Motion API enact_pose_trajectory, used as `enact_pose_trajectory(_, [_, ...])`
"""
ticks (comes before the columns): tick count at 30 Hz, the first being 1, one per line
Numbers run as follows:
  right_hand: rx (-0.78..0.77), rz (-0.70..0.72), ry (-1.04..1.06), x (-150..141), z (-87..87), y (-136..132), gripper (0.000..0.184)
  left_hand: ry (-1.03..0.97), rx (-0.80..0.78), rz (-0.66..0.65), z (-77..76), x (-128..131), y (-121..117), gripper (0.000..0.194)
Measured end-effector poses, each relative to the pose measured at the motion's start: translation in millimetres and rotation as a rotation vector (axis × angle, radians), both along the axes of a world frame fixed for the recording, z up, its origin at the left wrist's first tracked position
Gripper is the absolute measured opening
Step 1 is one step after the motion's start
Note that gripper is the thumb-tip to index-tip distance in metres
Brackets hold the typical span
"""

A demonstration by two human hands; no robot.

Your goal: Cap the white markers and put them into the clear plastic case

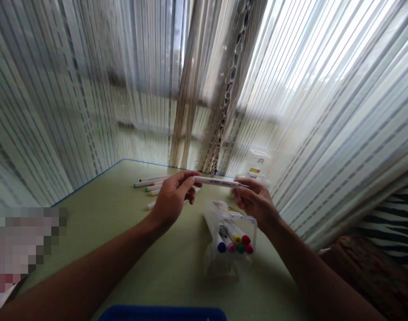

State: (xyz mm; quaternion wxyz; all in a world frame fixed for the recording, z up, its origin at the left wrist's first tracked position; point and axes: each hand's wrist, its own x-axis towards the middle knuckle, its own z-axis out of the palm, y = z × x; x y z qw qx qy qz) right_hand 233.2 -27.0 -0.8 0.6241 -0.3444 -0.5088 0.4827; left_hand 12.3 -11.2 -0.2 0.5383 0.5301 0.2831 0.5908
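A white marker [215, 181] is stretched level between my two hands above the table. My left hand [177, 191] pinches its left end between thumb and fingers. At the other end, my right hand [253, 196] grips it the same way; the fingers hide that tip. Just below is a clear plastic case [210, 220], lying with its open end toward me. Several markers with blue, pink, yellow, green and red ends [237, 240] stick out of it. Behind my left hand, several loose white markers [145, 183] lie on the table, partly covered by that hand.
The light green table [123, 236] has a blue edge and meets striped sheer curtains [140, 89]. A clear container [257, 162] stands at the back right, behind my right hand. A blue object [162, 313] sits at the near edge. Zebra-striped fabric [391, 214] is at the right.
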Motion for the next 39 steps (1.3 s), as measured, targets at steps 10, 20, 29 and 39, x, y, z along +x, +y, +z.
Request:
enact_pose_trajectory(10, [0.018, 0.004, -0.057, -2.1, 0.9, -0.2, 0.028, 0.177, 0.106, 0.007, -3.0, -1.4, -0.8, 0.029])
enact_pose_trajectory(20, [0.024, 0.008, -0.044, -1.2, 1.9, -0.2, 0.025, 0.204, 0.114, -0.077, -2.9, -0.2, -2.7, 0.027])
enact_pose_trajectory(29, [0.020, 0.023, -0.035, -2.9, 3.4, -3.0, 0.022, 0.161, 0.070, -0.135, -4.1, 0.0, -1.3, 0.024])
enact_pose_trajectory(39, [0.043, 0.029, -0.001, -1.2, 2.1, 0.9, 0.016, 0.212, 0.119, -0.134, -2.8, -2.0, -0.8, 0.029])
